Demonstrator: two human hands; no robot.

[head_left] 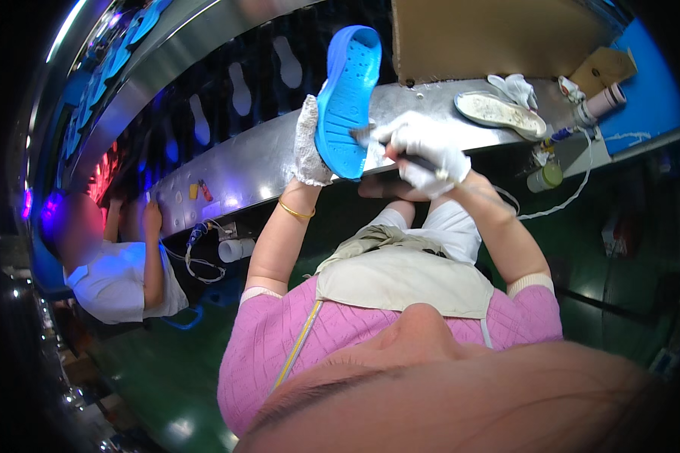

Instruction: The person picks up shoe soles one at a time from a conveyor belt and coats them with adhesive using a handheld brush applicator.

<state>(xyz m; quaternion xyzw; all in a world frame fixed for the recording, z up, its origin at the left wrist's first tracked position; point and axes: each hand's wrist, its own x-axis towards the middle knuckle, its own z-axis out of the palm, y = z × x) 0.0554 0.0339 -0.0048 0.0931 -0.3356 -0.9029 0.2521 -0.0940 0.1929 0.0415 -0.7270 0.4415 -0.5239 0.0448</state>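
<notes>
A blue shoe sole (349, 98) is held up over the metal ledge, its hollow inner face toward me. Gripping its left edge is my left hand (310, 143), in a whitish work glove, mostly behind the sole. My right hand (429, 153), also gloved in white, is closed around a brush (361, 136) with a dark handle. The bristles touch or nearly touch the sole's right rim, near its lower half. To the right, a whitish insole-shaped piece (500, 115) lies on the ledge.
Beyond the metal ledge (261, 155), several sole shapes (240, 89) lie on a dark surface. A brown cardboard panel (499, 38) stands at the back. Crumpled white cloth (512, 89), a pale cylinder (606, 100) and a lidded jar (544, 178) are right. A co-worker (125, 279) sits left.
</notes>
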